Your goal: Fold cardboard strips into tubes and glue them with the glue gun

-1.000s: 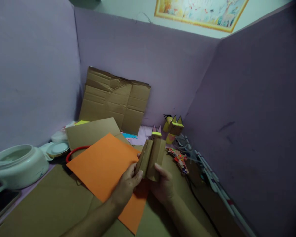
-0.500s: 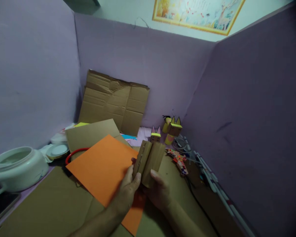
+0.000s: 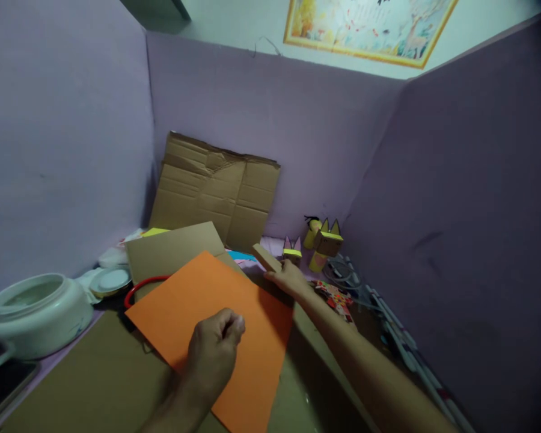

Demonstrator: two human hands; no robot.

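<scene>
My right hand point(image 3: 289, 278) is stretched forward over the far corner of the orange sheet point(image 3: 247, 294), closed on a brown folded cardboard piece point(image 3: 267, 258). Only a narrow side of this piece shows, and whether it is one part or two is hidden. Above the middle of the same sheet, my left hand point(image 3: 216, 346) is curled into a loose fist with nothing visible in it. A small cardboard figure with pink ears point(image 3: 292, 249) stands just beyond the right hand.
A yellow-eared cardboard figure point(image 3: 328, 240) stands at the back right, near a patterned cutout point(image 3: 336, 297). Flattened cardboard point(image 3: 216, 186) leans on the purple wall. At left are a white pot point(image 3: 40, 316), a jar lid point(image 3: 110, 281) and a red ring point(image 3: 137, 288).
My left hand has let go of the cardboard and drawn back to the left, curling up. My right hand has carried the cardboard forward and turned it; more of the orange sheet shows.
</scene>
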